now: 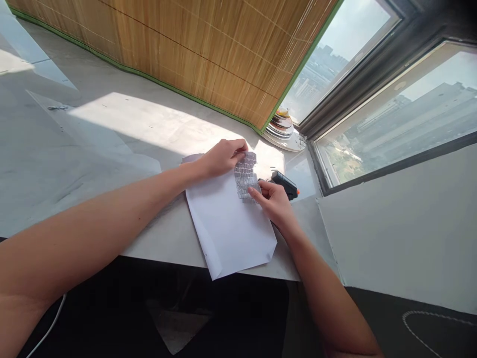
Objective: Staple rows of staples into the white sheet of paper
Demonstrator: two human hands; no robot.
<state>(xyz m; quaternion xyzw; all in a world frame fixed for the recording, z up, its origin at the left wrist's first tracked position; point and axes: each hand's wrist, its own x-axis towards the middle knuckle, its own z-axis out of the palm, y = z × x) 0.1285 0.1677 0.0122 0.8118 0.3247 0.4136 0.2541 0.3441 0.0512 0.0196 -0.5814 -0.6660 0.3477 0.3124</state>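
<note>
A small silvery-grey piece with rows of short ridges lies over the upper right part of a white paper sheet. With fingers pinched, my left hand holds its top edge. My right hand grips its lower right side, thumb on top and fingers partly hidden beneath. I cannot make out what the piece is made of. The paper's bottom hangs past the table's front edge, and its left side is folded over. Just beyond my right hand rests a black glue gun with an orange tip, partly covered by that hand.
A green-edged bamboo blind stands along the back of the marble-look table. Stacked plates or discs sit by the window at right. Small scraps lie at left. A white cable hangs at lower left.
</note>
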